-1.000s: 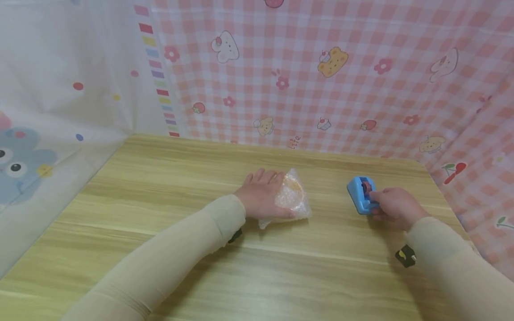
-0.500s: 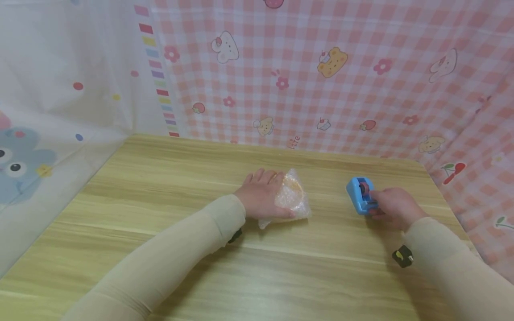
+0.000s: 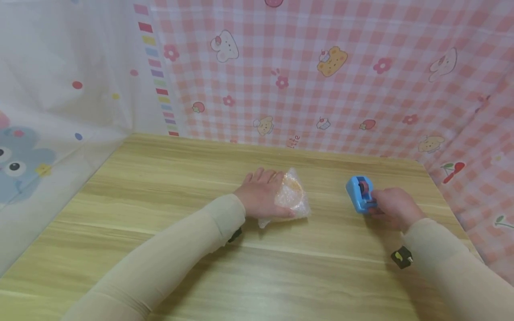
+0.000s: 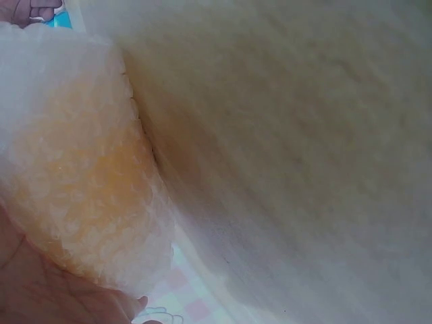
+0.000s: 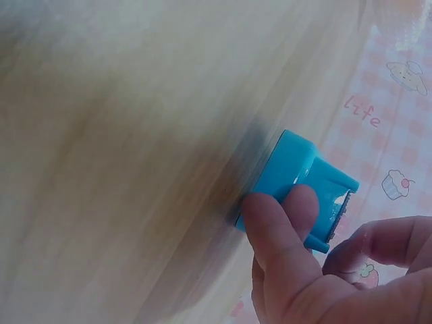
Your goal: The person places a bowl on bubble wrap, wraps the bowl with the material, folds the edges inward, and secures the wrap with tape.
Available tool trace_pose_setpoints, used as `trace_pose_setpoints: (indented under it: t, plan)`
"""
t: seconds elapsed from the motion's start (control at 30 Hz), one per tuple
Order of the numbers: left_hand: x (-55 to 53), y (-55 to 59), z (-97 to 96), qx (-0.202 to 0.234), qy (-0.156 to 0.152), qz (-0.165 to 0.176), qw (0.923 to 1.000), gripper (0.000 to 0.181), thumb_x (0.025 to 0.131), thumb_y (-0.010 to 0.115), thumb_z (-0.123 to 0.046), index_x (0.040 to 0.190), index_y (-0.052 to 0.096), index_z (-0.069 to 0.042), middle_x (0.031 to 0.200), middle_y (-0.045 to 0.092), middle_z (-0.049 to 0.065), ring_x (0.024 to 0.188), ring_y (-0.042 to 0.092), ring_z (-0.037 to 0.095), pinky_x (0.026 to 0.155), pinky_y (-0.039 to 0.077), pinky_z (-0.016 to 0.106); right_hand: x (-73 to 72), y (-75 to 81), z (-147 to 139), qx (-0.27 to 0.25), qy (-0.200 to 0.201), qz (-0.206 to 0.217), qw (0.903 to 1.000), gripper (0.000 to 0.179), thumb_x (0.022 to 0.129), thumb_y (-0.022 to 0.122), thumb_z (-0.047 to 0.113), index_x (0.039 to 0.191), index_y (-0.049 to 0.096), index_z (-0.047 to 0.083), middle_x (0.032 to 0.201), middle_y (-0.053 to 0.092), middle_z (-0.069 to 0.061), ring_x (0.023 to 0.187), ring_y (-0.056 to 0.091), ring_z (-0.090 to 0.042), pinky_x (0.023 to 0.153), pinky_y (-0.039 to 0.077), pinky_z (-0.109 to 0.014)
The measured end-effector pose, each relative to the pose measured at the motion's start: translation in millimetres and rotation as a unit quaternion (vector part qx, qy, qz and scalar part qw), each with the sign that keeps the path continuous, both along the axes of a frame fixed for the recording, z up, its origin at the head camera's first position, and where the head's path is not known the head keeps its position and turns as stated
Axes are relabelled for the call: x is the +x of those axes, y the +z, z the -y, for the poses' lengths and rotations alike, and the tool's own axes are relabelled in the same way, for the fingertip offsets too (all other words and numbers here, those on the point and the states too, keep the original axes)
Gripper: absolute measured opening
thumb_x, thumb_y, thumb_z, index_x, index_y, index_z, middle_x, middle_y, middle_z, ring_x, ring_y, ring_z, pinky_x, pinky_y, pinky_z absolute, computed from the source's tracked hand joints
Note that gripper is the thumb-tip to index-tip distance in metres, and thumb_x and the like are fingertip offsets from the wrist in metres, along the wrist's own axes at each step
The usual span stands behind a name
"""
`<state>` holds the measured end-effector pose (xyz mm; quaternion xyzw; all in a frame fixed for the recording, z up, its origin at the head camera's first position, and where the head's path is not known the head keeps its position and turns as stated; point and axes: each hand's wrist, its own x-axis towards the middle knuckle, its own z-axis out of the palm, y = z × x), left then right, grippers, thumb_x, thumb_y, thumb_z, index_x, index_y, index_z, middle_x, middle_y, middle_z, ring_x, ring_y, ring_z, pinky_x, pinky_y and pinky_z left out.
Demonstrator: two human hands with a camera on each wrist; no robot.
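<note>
In the head view my left hand (image 3: 260, 196) rests with spread fingers over the left side of a bubble-wrapped package (image 3: 293, 196). Something orange shows through the wrap, its kind hidden. The left wrist view has the package (image 4: 94, 169) close up, with part of the palm (image 4: 47, 283) along its lower edge. To the right, my right hand (image 3: 395, 206) grips the front end of a light-blue tape dispenser (image 3: 357, 196) holding a small reddish roll. In the right wrist view, fingers press the dispenser (image 5: 287, 165) and the thumb is close to its serrated cutter (image 5: 339, 216).
Both things lie on a wood-grain table (image 3: 241, 276). Behind it hangs a pink checked curtain (image 3: 305, 98) with cartoon prints; a white sheet (image 3: 92, 67) closes off the left. A dark wrist camera (image 3: 401, 257) sits below the right sleeve.
The right hand and the tape dispenser have shifted slightly to the left. The left hand and the bubble-wrapped package stay in place.
</note>
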<state>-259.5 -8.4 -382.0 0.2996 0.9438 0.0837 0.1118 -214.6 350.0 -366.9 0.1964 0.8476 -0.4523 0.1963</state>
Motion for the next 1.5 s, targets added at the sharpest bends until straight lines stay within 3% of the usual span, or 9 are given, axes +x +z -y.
trace_pose_setpoints:
  t: [0.17,0.37,0.6,0.83,1.23,1.5]
  plan:
    - [0.0,1.3,0.5,0.0,0.001,0.002,1.0,0.12,0.084,0.055,-0.088,0.17,0.014,-0.014,0.174,0.023,0.009,0.162,0.016,0.038,0.131,0.017,0.061,2.8,-1.0,-2,0.0,0.011,-0.005,0.9999,0.063,0.106,0.036,0.021,0.149,0.029,-0.025,0.139,0.048,-0.034,0.121,0.06,-0.037,0.117,0.047,-0.057]
    - [0.4,2.6,0.8,0.002,0.0,0.0,1.0,0.121,0.084,0.056,-0.088,0.17,0.015,-0.014,0.173,0.025,0.009,0.16,0.019,0.036,0.131,0.019,0.061,6.9,-0.7,-5,0.024,0.045,-0.005,0.9987,0.064,0.106,0.034,0.024,0.15,0.031,-0.023,0.147,0.046,-0.036,0.13,0.056,-0.042,0.118,0.045,-0.058]
    - [0.4,1.8,0.5,0.001,0.0,0.002,1.0,0.121,0.084,0.055,-0.088,0.17,0.014,-0.013,0.174,0.024,0.009,0.161,0.017,0.037,0.132,0.018,0.061,10.6,0.3,-5,0.057,0.05,0.004,0.9971,0.065,0.107,0.035,0.03,0.151,0.035,-0.018,0.15,0.051,-0.034,0.133,0.053,-0.044,0.118,0.041,-0.063]
    - [0.3,1.1,0.3,0.003,0.0,0.001,1.0,0.122,0.083,0.055,-0.089,0.17,0.014,-0.013,0.174,0.023,0.009,0.162,0.017,0.037,0.131,0.017,0.062,13.6,-0.9,-4,0.055,0.06,-0.005,0.9966,0.065,0.107,0.035,0.028,0.15,0.036,-0.02,0.154,0.047,-0.037,0.143,0.047,-0.05,0.121,0.037,-0.065]
    - [0.1,-0.3,-0.6,-0.001,0.001,-0.005,1.0,0.122,0.083,0.055,-0.089,0.17,0.015,-0.014,0.173,0.025,0.01,0.161,0.018,0.037,0.131,0.018,0.062,18.4,-0.9,-4,0.089,0.071,-0.019,0.9933,0.054,0.104,0.038,0.03,0.132,0.056,-0.013,0.149,0.055,-0.033,0.139,0.048,-0.049,0.115,0.042,-0.064]
    - [0.6,0.4,-0.4,-0.003,0.0,-0.006,1.0,0.121,0.084,0.055,-0.088,0.17,0.015,-0.013,0.173,0.026,0.009,0.16,0.02,0.036,0.131,0.019,0.061,19.8,-0.7,-3,0.112,0.071,-0.036,0.9905,0.04,0.102,0.041,0.029,0.106,0.063,-0.005,0.143,0.059,-0.034,0.122,0.053,-0.041,0.099,0.049,-0.051]
